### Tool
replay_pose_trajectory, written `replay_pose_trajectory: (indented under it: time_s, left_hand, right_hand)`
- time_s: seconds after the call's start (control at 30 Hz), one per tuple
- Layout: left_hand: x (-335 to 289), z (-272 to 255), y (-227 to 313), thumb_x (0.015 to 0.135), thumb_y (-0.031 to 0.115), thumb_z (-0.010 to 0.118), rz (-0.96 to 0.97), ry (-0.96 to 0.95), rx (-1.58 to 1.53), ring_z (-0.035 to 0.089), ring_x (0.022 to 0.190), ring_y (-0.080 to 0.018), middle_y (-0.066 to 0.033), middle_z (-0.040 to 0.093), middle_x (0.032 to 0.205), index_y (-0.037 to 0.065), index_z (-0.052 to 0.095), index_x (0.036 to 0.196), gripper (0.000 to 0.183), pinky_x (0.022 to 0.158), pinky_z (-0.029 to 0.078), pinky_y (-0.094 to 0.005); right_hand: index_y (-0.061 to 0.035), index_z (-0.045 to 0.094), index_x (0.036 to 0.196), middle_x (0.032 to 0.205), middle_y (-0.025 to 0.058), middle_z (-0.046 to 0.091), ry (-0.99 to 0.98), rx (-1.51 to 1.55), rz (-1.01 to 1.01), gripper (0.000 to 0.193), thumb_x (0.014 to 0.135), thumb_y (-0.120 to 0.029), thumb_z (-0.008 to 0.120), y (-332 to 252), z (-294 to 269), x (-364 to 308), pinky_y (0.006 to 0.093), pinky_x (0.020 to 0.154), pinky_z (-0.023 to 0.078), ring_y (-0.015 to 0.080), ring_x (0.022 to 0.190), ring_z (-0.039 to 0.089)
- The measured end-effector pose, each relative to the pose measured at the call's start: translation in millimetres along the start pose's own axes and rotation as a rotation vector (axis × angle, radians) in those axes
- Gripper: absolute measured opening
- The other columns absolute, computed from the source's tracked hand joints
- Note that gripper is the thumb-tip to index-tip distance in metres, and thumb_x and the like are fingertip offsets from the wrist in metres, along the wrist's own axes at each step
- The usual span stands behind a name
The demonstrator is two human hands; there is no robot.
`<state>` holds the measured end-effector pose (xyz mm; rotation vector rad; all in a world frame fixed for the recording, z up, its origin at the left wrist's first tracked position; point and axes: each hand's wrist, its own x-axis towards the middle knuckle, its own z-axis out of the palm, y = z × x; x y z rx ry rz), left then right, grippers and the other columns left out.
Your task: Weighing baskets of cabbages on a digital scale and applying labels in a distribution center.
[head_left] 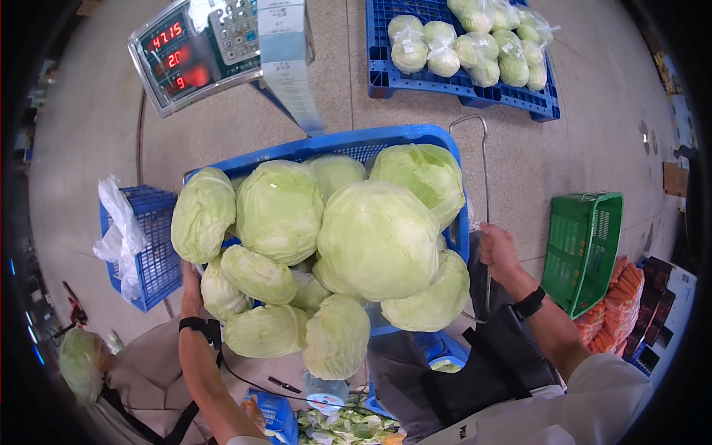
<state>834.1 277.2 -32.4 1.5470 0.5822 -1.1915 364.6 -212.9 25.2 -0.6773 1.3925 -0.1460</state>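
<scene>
A blue crate point(426, 133) in front of me is heaped above its rim with pale green cabbages point(378, 241), some round and some long. On its right side, my right hand point(498, 251) is closed round the bent metal wire handle point(486, 159). My left hand point(190, 291) is against the crate's left side, just below a long cabbage point(203, 215). Its fingers are hidden behind the cabbages and the crate wall. Both wrists carry dark bands.
A scale display point(200, 55) with a hanging paper strip point(285, 67) stands beyond the crate. Bagged cabbages lie on a blue pallet point(382, 81). A blue basket point(157, 245) is left; a green crate point(567, 252) and bagged carrots point(619, 304) are right. Leaf scraps point(348, 426) lie below.
</scene>
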Motion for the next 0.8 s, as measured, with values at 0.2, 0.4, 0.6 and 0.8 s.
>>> replay_pose_trajectory:
  time_s: [0.2,0.4,0.6,0.8]
  left_hand:
    - [-26.9,64.5,-20.2,0.081,0.064,0.035,0.114,0.014,-0.023,0.048,0.113,-0.0264,-0.0115,0.047,0.127,0.006,0.036,0.131,0.076,0.096,0.037,-0.0368]
    - [-48.6,87.7,-51.6,0.084,0.056,0.037,0.098,0.0,-0.124,0.052,0.108,-0.0237,-0.0079,0.053,0.118,0.012,0.044,0.125,0.061,0.091,0.041,-0.0359]
    - [-46.5,161.4,-66.0,0.085,0.053,0.038,0.072,0.095,-0.077,0.057,0.095,-0.019,-0.0052,0.06,0.103,0.009,0.05,0.116,0.055,0.085,0.043,-0.0322]
    - [-42.1,216.3,-71.9,0.085,0.052,0.042,0.132,0.093,-0.012,0.058,0.093,-0.0182,-0.0081,0.059,0.105,0.006,0.042,0.127,0.062,0.086,0.043,-0.0293]
  right_hand:
    - [-0.018,0.036,0.058,0.049,-0.0088,0.029,-0.019,-0.035,-0.058,0.032,0.083,-0.021,0.055,4.3,-16.8,18.2,0.0236,0.035,0.014,0.0038,0.038,0.021]
    - [-0.0173,0.041,0.055,0.051,-0.009,0.033,0.133,-0.179,-0.112,0.03,0.081,-0.022,0.056,-8.7,-32.6,34.2,0.0244,0.039,0.018,0.0037,0.042,0.026]
    - [-0.0116,0.054,0.066,0.055,-0.0073,0.038,0.236,-0.212,-0.153,0.017,0.079,-0.023,0.055,-17.1,-96.2,60.3,0.024,0.043,0.025,0.0055,0.046,0.032]
    - [-0.0105,0.052,0.063,0.055,-0.0059,0.04,0.247,-0.203,-0.138,0.019,0.079,-0.022,0.055,-15.4,-155.9,81.3,0.0242,0.044,0.027,0.006,0.049,0.036]
